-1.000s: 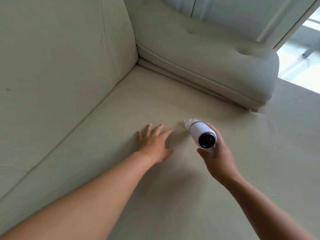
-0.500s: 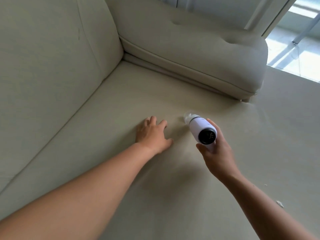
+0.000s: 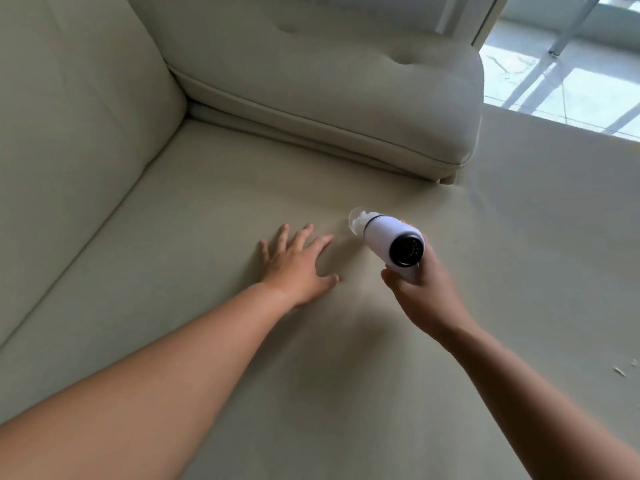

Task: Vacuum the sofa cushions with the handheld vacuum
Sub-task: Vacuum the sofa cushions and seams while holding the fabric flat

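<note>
A white handheld vacuum [image 3: 389, 239] with a clear dust cup holding white fluff points its nozzle down onto the beige seat cushion [image 3: 214, 209]. My right hand [image 3: 420, 292] grips its handle from below, and the black vented rear end faces me. My left hand [image 3: 298, 265] lies flat on the seat cushion just left of the nozzle, fingers spread. The back cushion [image 3: 76, 109] rises at the left.
A padded, tufted armrest cushion [image 3: 332, 84] runs across the far end of the seat. A few small white scraps [image 3: 620, 370] lie on the seat at the right edge. Beyond the sofa, at the top right, is a bright tiled floor [image 3: 588, 95].
My left hand has gone from bunched fingers to a flat spread on the seat. The vacuum's nozzle stays at about the same spot, and my head has shifted a little.
</note>
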